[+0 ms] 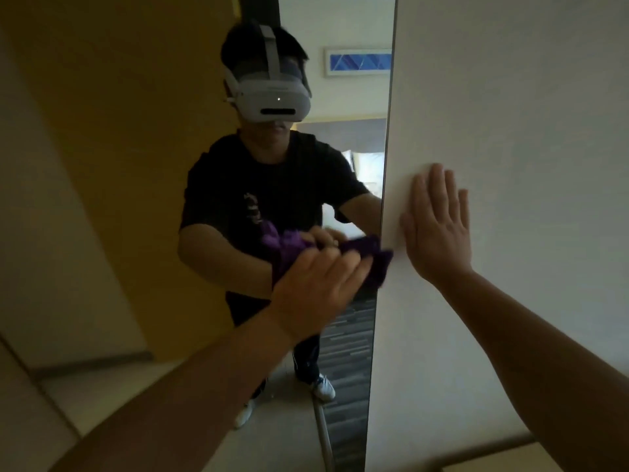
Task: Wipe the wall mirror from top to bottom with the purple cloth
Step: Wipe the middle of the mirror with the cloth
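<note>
Your left hand pressed the purple cloth flat-fingered against the mirror mid-height, glass below seemingly unwiped, while your right hand lay spread on the wall.

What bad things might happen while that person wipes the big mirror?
1. The purple cloth is bunched under the left hand, so only part of it may touch the mirror, and streaks could be left.
2. The cloth sits at the mirror's right edge, so a wide swipe might slide off onto the white wall.
3. The right hand lies flat on that wall and might leave marks there.
</note>
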